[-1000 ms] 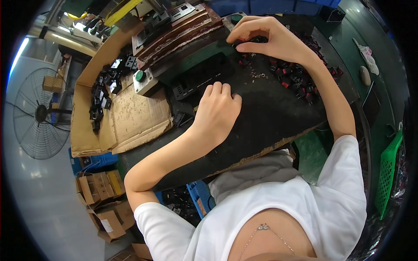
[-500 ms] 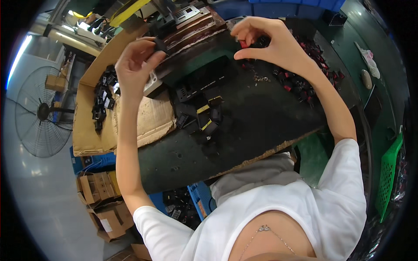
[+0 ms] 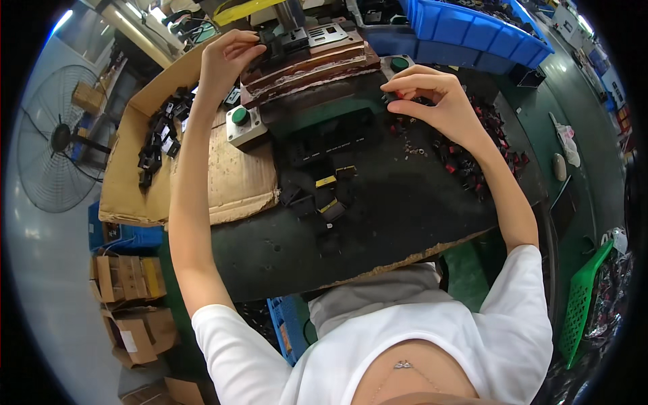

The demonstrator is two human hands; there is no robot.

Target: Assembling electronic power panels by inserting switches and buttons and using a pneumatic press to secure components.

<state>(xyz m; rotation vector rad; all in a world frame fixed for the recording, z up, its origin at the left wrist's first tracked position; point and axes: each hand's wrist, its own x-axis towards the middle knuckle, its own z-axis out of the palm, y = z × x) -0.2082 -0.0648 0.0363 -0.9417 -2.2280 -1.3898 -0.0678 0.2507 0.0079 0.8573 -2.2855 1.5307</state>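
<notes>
My left hand [image 3: 226, 59] reaches to the far side of the bench, its fingers closed on a small black plastic housing [image 3: 267, 48] beside the press [image 3: 293, 19]. Dark metal behind blurs that housing's outline. Between thumb and fingertips, my right hand [image 3: 439, 100] pinches a small red and black piece [image 3: 392, 98], partly covered by the fingers. Below that hand lie a few small metal bits [image 3: 413, 150] and a pile of red and black pieces [image 3: 472, 158]. Several black housings, some with yellow strips [image 3: 326, 182], rest mid-bench.
Green push-button boxes stand at the press's left [image 3: 248, 133] and right [image 3: 399, 64]. A cardboard tray [image 3: 236, 192] at left holds more black housings [image 3: 162, 138]. Blue bins [image 3: 466, 27] sit at the back. The bench's front edge [image 3: 405, 260] is worn.
My left hand has carried the black housing farther away, up to the press. My right hand keeps its pinch, fingers a little closer together. The whole view has shifted slightly.
</notes>
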